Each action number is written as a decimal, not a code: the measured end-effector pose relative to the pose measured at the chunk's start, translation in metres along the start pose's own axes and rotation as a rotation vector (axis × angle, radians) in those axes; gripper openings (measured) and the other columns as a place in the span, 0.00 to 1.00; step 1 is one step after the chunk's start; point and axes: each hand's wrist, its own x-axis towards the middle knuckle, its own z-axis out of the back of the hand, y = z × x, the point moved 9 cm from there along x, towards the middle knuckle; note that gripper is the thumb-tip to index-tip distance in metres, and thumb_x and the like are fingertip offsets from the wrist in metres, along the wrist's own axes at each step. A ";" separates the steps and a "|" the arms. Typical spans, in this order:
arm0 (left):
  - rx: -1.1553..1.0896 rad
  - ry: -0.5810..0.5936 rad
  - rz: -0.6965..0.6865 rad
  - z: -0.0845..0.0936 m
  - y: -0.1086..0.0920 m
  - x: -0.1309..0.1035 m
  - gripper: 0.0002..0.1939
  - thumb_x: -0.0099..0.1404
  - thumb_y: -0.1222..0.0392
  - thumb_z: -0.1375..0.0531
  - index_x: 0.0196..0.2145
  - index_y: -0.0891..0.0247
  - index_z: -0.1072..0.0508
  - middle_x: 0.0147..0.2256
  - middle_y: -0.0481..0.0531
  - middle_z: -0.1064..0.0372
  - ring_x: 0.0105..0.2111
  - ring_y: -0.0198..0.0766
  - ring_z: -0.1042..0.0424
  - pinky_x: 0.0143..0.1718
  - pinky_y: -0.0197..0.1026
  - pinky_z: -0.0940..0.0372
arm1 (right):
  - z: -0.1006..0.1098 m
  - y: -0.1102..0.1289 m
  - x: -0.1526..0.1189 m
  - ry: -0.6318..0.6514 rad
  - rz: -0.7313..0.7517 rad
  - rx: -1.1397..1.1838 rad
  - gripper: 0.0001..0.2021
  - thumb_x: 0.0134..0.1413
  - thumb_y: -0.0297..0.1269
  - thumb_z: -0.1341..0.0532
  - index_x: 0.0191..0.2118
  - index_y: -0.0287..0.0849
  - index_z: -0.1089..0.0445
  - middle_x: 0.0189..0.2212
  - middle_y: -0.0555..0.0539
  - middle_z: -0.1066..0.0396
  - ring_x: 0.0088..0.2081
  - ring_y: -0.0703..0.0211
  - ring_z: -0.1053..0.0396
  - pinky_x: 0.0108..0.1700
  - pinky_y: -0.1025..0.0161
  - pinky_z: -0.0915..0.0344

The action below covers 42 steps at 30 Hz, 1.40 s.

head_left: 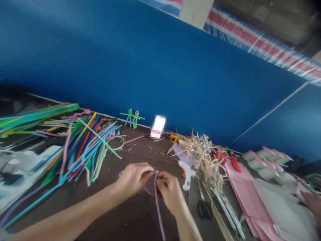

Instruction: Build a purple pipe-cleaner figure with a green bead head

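A purple pipe cleaner (157,201) is pinched between my two hands near the middle of the table. My left hand (135,175) closes its fingertips on the bent upper end. Right beside it, my right hand (168,187) grips the same end, and the long tail hangs down toward the table's front edge. A bit of purple shows behind the left hand too; whether it belongs to the same piece I cannot tell. Closest to the right hand lie a white glue gun (187,175) and black-handled scissors (202,206).
A pile of coloured pipe cleaners (82,147) spreads across the left. Two small pipe-cleaner figures (132,117) stand against the blue wall (150,67). Straw-coloured flowers (200,147) and pink sheets (242,190) lie on the right. Another person's hand (309,201) shows at the right edge.
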 end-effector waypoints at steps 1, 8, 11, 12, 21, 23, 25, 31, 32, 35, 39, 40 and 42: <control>-0.018 0.016 0.016 -0.001 0.001 0.001 0.12 0.61 0.60 0.50 0.30 0.62 0.27 0.26 0.49 0.31 0.28 0.33 0.32 0.29 0.32 0.40 | 0.000 -0.001 0.000 0.001 -0.004 0.019 0.07 0.48 0.37 0.45 0.29 0.39 0.35 0.13 0.55 0.39 0.13 0.69 0.42 0.16 0.73 0.46; -0.057 0.047 0.062 0.003 0.001 0.003 0.10 0.59 0.61 0.48 0.29 0.62 0.27 0.27 0.49 0.29 0.28 0.34 0.31 0.30 0.32 0.41 | -0.008 -0.002 0.000 0.054 0.022 0.127 0.04 0.46 0.35 0.44 0.29 0.40 0.38 0.13 0.57 0.40 0.14 0.69 0.43 0.18 0.72 0.44; -0.072 0.080 0.080 0.001 0.000 0.004 0.09 0.59 0.62 0.47 0.27 0.63 0.28 0.26 0.48 0.29 0.27 0.34 0.31 0.28 0.32 0.42 | -0.001 0.007 0.000 -0.022 0.119 0.027 0.02 0.45 0.31 0.45 0.26 0.40 0.37 0.14 0.56 0.41 0.15 0.70 0.43 0.18 0.73 0.46; -0.066 0.094 0.073 -0.001 -0.001 0.003 0.09 0.59 0.62 0.47 0.27 0.63 0.28 0.25 0.48 0.30 0.27 0.34 0.31 0.28 0.31 0.42 | 0.002 0.010 -0.001 -0.051 0.151 -0.025 0.02 0.45 0.31 0.45 0.25 0.40 0.36 0.15 0.56 0.40 0.16 0.69 0.43 0.19 0.73 0.47; 0.168 0.200 -0.259 -0.010 -0.027 -0.005 0.12 0.63 0.60 0.51 0.30 0.63 0.29 0.25 0.49 0.33 0.27 0.34 0.34 0.28 0.34 0.43 | 0.015 0.024 -0.002 -0.065 0.175 -0.387 0.02 0.40 0.28 0.41 0.24 0.40 0.33 0.16 0.56 0.39 0.19 0.68 0.43 0.21 0.72 0.49; 0.183 0.181 -0.328 -0.009 -0.032 -0.007 0.12 0.64 0.61 0.52 0.29 0.64 0.30 0.25 0.49 0.33 0.27 0.33 0.35 0.27 0.34 0.43 | 0.015 0.021 0.000 -0.060 0.151 -0.370 0.02 0.42 0.31 0.41 0.23 0.40 0.33 0.15 0.55 0.40 0.19 0.68 0.44 0.21 0.72 0.50; 0.207 0.142 -0.351 -0.007 -0.032 -0.008 0.12 0.64 0.63 0.53 0.28 0.64 0.31 0.25 0.49 0.34 0.27 0.33 0.35 0.28 0.34 0.43 | 0.014 0.015 0.002 -0.049 0.118 -0.318 0.06 0.44 0.35 0.42 0.22 0.39 0.34 0.14 0.55 0.40 0.18 0.68 0.44 0.20 0.72 0.50; 0.378 0.180 -0.415 -0.012 -0.031 -0.011 0.09 0.62 0.67 0.51 0.25 0.65 0.36 0.23 0.48 0.37 0.24 0.34 0.40 0.24 0.35 0.47 | 0.011 0.009 0.008 -0.022 0.044 -0.220 0.16 0.48 0.42 0.45 0.17 0.39 0.38 0.11 0.54 0.41 0.14 0.69 0.45 0.17 0.71 0.51; 0.398 0.192 -0.438 -0.013 -0.032 -0.012 0.09 0.62 0.67 0.51 0.26 0.65 0.36 0.23 0.49 0.37 0.24 0.35 0.40 0.24 0.36 0.47 | 0.011 0.008 0.010 -0.017 0.034 -0.215 0.17 0.48 0.43 0.45 0.15 0.39 0.39 0.11 0.54 0.41 0.14 0.70 0.45 0.16 0.72 0.52; 0.411 0.200 -0.491 -0.013 -0.035 -0.016 0.08 0.62 0.68 0.52 0.29 0.65 0.34 0.24 0.49 0.37 0.25 0.35 0.40 0.25 0.37 0.46 | 0.009 0.002 0.013 0.011 -0.034 -0.172 0.18 0.48 0.43 0.45 0.14 0.39 0.40 0.08 0.56 0.44 0.11 0.71 0.49 0.14 0.72 0.55; 0.304 0.160 -0.500 -0.009 -0.039 -0.019 0.10 0.63 0.67 0.52 0.32 0.65 0.32 0.25 0.51 0.35 0.26 0.35 0.39 0.26 0.36 0.45 | 0.003 -0.017 0.015 0.061 -0.173 0.008 0.16 0.46 0.42 0.44 0.15 0.40 0.41 0.07 0.57 0.47 0.09 0.72 0.53 0.12 0.72 0.59; 0.243 0.140 -0.466 -0.007 -0.038 -0.018 0.10 0.63 0.66 0.52 0.32 0.65 0.31 0.25 0.51 0.35 0.26 0.35 0.39 0.27 0.36 0.45 | 0.001 -0.020 0.015 0.072 -0.184 0.057 0.15 0.45 0.42 0.45 0.15 0.40 0.41 0.07 0.58 0.48 0.09 0.72 0.54 0.12 0.72 0.59; 0.083 0.110 -0.337 -0.004 -0.031 -0.013 0.11 0.63 0.64 0.52 0.31 0.65 0.30 0.25 0.50 0.34 0.27 0.34 0.37 0.29 0.35 0.44 | 0.001 -0.018 0.015 0.039 -0.146 0.131 0.14 0.45 0.41 0.43 0.16 0.40 0.41 0.08 0.58 0.48 0.10 0.73 0.54 0.13 0.72 0.58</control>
